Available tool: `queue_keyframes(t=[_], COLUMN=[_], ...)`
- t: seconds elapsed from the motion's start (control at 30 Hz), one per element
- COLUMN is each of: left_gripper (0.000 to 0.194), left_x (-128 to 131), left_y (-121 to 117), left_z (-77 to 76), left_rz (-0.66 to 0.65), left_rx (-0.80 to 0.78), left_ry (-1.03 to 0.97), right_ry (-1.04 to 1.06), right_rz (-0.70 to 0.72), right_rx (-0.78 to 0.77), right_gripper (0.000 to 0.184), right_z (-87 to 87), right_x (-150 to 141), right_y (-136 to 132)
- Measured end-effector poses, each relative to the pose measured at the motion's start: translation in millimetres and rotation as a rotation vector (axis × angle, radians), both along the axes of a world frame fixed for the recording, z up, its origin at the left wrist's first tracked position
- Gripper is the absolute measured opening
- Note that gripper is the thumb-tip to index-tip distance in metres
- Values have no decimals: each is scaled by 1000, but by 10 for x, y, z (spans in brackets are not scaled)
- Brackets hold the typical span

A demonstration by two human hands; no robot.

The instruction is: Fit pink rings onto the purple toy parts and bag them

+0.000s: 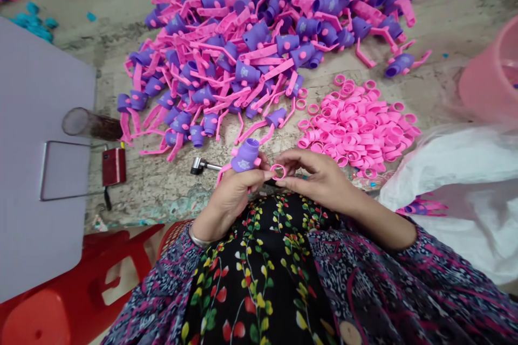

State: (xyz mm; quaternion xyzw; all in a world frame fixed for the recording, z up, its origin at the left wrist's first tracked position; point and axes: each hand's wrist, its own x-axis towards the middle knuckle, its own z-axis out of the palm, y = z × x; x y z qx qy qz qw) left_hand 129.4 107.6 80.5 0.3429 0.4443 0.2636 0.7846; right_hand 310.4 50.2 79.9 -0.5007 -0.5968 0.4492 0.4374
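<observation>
My left hand (234, 191) is closed round a purple plastic cup piece with a pink arm (245, 157), held over my lap. My right hand (318, 178) pinches a small pink ring (278, 172) between thumb and fingers, right beside the purple piece and touching my left thumb. Ahead on the floor lies a big heap of purple-and-pink toy parts (259, 38). A smaller pile of loose pink rings (356, 126) lies just beyond my right hand.
A small metal tool (200, 165) lies on the floor near my left hand. A grey board (32, 145) with a clear jar (87, 124) and a red phone (114, 166) is at left. Red stool (101, 275) lower left, pink bucket (491, 75) and white plastic bag (457, 194) at right.
</observation>
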Motion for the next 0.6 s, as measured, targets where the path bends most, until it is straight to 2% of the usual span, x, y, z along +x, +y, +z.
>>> queue_keyframes(t=[0.13,0.27,0.37,0.6], left_gripper=[21,24,23,25], left_x=[18,27,31,-40], left_y=[15,19,25,27], left_z=[3,18,24,17], left_rz=[-3,-13,-35,-126], left_rx=[-115,-189,-198,-121], left_ry=[-76,-117,-127,-144], right_ry=[297,416,508,805], right_rz=[-10,-18,-4,37], right_rx=[-122,-132,-131,-235], right_gripper=[23,21,19,17], right_z=[-131,-208,-208,-123], right_x=[-11,-31,-53,-27], right_y=[-24,-17,2,-25])
